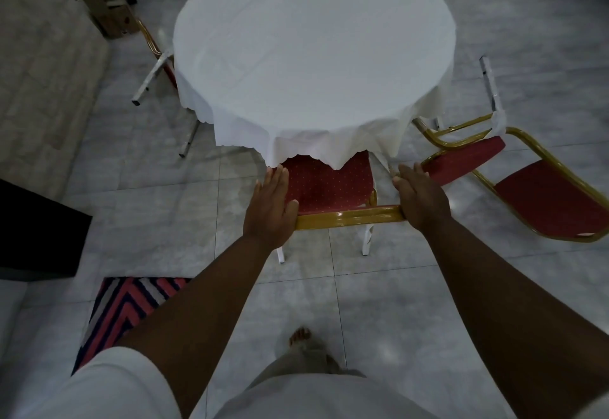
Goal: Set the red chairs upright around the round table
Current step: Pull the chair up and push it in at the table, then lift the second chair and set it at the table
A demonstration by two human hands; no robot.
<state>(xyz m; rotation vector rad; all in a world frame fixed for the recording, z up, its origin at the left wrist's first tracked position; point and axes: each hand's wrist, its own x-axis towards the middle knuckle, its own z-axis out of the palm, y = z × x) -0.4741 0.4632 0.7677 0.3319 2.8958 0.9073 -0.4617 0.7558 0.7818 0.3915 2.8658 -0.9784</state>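
Note:
A round table [313, 56] under a white cloth fills the upper middle. Right in front of me a red chair [326, 184] with a gold frame stands upright, its seat pushed partly under the cloth. My left hand [270, 202] and my right hand [420, 196] rest on the two ends of its gold top rail, fingers stretched out flat over it. At the right a second red chair [547, 201] lies tipped on its side on the floor. A third chair [158, 56] shows at the table's left, mostly hidden, with its legs sticking out.
A striped red, black and white mat [131, 303] lies on the tiled floor at lower left. A dark piece of furniture [39, 221] stands at the left edge. A cardboard box [112, 16] sits at upper left. My bare foot [303, 339] is behind the chair.

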